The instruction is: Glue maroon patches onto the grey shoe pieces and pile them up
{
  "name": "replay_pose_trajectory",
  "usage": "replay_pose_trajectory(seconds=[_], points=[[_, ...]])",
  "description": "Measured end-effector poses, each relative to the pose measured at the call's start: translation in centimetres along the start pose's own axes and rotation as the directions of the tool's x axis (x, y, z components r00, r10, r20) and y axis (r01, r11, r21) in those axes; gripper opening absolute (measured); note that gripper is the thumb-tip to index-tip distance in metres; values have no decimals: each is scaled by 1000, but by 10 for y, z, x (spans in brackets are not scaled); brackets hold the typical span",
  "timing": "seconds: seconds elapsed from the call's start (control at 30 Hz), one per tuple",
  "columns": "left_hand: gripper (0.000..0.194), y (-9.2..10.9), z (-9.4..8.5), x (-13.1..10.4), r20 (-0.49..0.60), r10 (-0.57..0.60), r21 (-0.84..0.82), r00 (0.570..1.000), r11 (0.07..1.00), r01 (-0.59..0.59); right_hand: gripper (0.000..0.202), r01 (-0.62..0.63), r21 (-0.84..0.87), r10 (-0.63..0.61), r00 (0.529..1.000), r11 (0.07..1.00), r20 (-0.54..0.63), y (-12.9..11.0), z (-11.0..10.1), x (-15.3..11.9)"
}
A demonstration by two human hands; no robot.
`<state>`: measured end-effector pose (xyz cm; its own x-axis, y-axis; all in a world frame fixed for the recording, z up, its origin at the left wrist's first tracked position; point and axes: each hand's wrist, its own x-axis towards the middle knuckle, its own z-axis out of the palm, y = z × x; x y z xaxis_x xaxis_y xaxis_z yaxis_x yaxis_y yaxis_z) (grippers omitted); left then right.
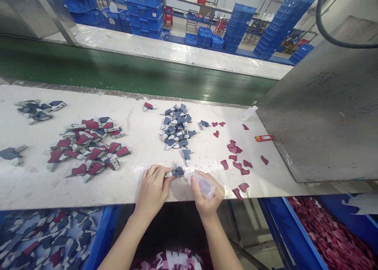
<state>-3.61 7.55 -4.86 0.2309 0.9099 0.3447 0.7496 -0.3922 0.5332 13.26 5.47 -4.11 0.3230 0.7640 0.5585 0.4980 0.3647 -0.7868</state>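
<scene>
My left hand [154, 187] pinches a small dark blue and grey part [177, 171] near the table's front edge. A translucent squeeze bottle [203, 184] lies in the grip of my right hand [210, 197], its nozzle end pointing left at the part. Behind them is a pile of blue and grey parts [177, 126]. To the left spreads a larger heap of parts with maroon faces [88, 146]. Loose maroon pieces [237, 165] are scattered to the right of my right hand.
A blue bin of mixed parts [102, 232] stands below left, a blue bin of maroon pieces [307, 238] below right. A metal panel [325, 104] bounds the right side. Near it lie a red-yellow item [264, 138] and a translucent object [249, 113]. A green belt [132, 71] runs behind.
</scene>
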Motion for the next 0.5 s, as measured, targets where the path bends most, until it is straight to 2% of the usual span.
replay_pose_trajectory(seconds=[0.5], points=[[6, 1, 1, -1, -21, 0, 32, 1000, 999, 1, 8, -44, -21, 43, 998, 999, -52, 4, -2, -7]])
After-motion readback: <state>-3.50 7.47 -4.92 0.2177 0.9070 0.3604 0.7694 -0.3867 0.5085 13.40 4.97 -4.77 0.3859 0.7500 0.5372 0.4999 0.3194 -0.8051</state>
